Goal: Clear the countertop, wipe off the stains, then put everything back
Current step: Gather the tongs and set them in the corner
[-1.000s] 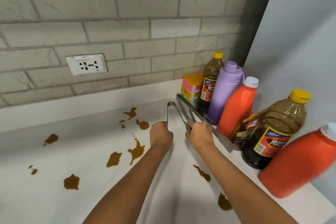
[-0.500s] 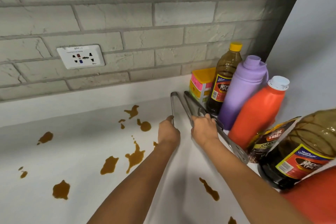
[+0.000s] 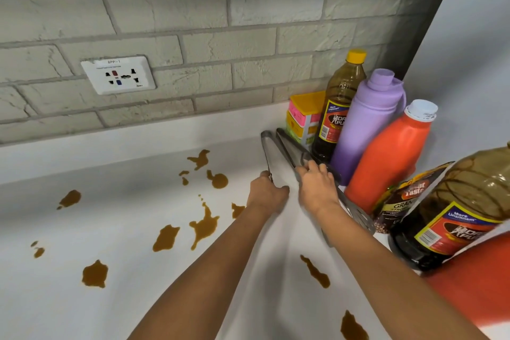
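While both hands curl around metal utensils at the right rear of the countertop (image 3: 82, 229), the left hand (image 3: 266, 194) grips steel tongs (image 3: 269, 150) and the right hand (image 3: 317, 190) holds a slotted spatula (image 3: 358, 215), its blade pointing toward the viewer. Brown stains (image 3: 204, 225) spot the white surface left of and below the hands. Along the right wall stand a dark bottle (image 3: 340, 107), a purple flask (image 3: 364, 124) and an orange bottle (image 3: 392, 154). Behind, a grey brick wall carries a socket plate (image 3: 118, 74).
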